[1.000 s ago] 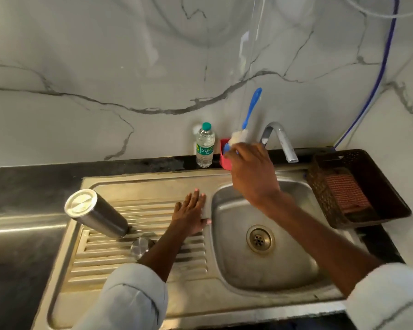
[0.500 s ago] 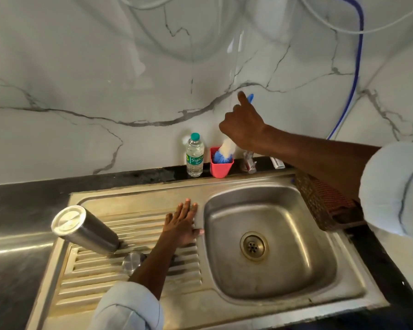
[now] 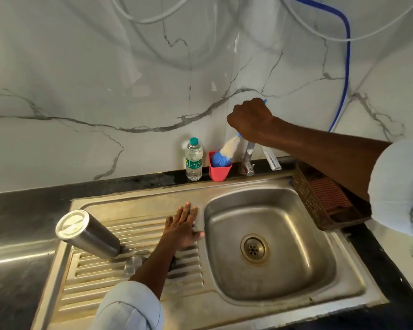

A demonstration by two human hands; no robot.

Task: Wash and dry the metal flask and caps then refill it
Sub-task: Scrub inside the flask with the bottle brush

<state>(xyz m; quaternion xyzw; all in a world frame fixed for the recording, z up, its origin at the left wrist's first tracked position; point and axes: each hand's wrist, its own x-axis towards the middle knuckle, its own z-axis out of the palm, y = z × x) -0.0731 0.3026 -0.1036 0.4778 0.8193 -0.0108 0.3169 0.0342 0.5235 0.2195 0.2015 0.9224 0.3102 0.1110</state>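
At lower left I see the steel flask (image 3: 88, 234) tilted on the drainboard (image 3: 134, 282), left hand (image 3: 182, 228) flat beside it; right hand (image 3: 250, 119) grasps the brush (image 3: 225, 152).

The left hand (image 3: 182, 228) is lying flat, palm down, fingers straight and pointing away from the body, forearm reaching forward out of a pale sleeve. The right hand (image 3: 249, 120) is raised with its arm stretched across from the right, fingers curling in a closed grip around a bottle brush (image 3: 227, 151) handle.
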